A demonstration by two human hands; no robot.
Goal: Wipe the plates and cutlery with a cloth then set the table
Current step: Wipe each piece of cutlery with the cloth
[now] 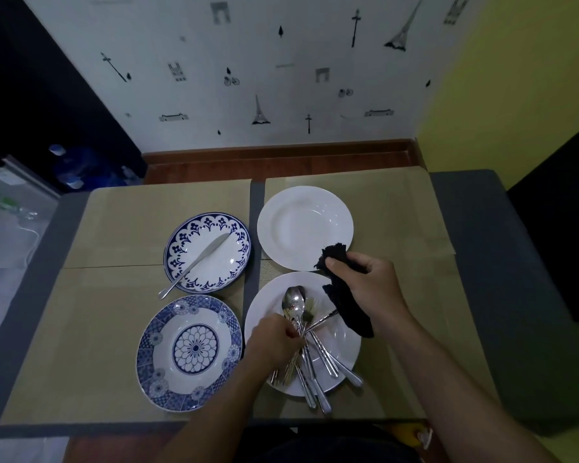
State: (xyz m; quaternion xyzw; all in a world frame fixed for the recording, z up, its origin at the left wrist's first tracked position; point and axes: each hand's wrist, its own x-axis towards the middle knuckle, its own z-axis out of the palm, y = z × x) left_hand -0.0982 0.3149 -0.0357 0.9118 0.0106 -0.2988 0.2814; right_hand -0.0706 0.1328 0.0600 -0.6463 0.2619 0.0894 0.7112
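Over the near white plate (343, 350), your left hand (274, 340) reaches in from the lower left, forearm angled up and to the right, back of the hand toward the camera. Its fingers are curled down into the cutlery (315, 355) and close on the handles near the middle of the pile; which single piece they pinch cannot be told. Your right hand (368, 279) comes in from the lower right with the wrist bent leftward, above the far edge of that same plate. Its thumb and curled fingers grip a dark cloth (351, 310) bunched in the fist, one end poking out past the thumb and the other hanging down over the plate's right side.

The cutlery lies heaped on the near white plate, handles fanning toward you and several overhanging the near rim. A spoon (293, 299) points away from you with its bowl facing up. Just beyond sits the far white plate (301, 225), with the cloth's upper end over its near-right rim. To the left, a flower-rimmed plate (221, 265) carries a knife (198, 262) lying diagonally, its handle sticking out past the near-left rim. Nearer you on that side sits a medallion plate (189, 352), blue-patterned. All four plates rest on tan placemats (114, 312) that cover the grey counter (465, 262).
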